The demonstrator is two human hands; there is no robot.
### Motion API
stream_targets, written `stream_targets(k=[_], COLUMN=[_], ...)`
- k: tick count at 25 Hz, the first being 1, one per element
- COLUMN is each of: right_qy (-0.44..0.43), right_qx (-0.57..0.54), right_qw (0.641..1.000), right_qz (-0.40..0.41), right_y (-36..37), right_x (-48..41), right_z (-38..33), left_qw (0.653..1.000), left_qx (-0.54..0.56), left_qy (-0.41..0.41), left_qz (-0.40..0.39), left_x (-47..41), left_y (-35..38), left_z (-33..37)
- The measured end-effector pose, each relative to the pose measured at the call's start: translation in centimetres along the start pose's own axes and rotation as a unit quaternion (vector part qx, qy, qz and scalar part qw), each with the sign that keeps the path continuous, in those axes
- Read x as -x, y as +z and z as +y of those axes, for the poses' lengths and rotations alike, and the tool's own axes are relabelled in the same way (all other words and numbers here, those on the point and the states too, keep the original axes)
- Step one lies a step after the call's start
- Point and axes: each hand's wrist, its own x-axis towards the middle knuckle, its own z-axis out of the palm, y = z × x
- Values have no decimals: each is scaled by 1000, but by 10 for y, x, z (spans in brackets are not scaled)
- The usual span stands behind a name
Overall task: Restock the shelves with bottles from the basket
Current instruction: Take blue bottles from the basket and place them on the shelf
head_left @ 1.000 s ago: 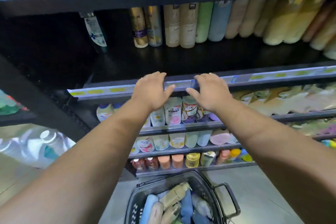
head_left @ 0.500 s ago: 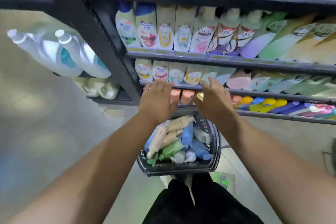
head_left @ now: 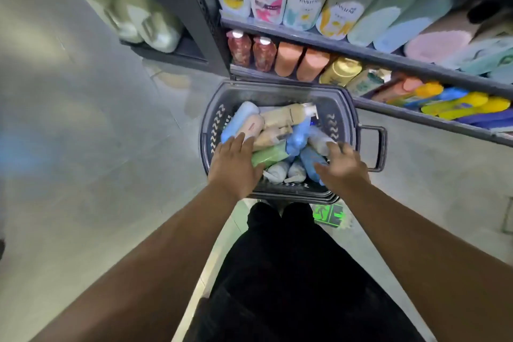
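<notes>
Two hands, our left hand [head_left: 236, 166] and right hand [head_left: 342, 165], spread, gripping nothing, over the dark-grey plastic basket [head_left: 277, 91]; we risk dislodging the loosely heaped pastel plastic bottles [head_left: 280, 116].

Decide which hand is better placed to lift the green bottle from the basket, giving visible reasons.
Left, probably. The left hand lies against the green bottle; the right hand is across the basket, over a blue bottle.
</notes>
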Motion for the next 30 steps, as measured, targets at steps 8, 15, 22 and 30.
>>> stream_targets(k=[8,15,22,30], right_qy=[17,-17,-113,-170], right_qx=[17,-9,-16,-93], right_qw=[997,993,976,981], right_qz=[-73,-114,-188,-25], right_y=[110,138,104,62], right_x=[-64,-94,-89,-41], right_z=[71,92,74,64], left_qw=[993,988,987,985], left_qx=[84,100,107,83], left_qy=[-74,-74,-67,-44], left_qz=[-32,-85,-104,-142], left_x=[-44,-65,-76,-76], left_y=[108,153,136,117], left_z=[13,34,52,52])
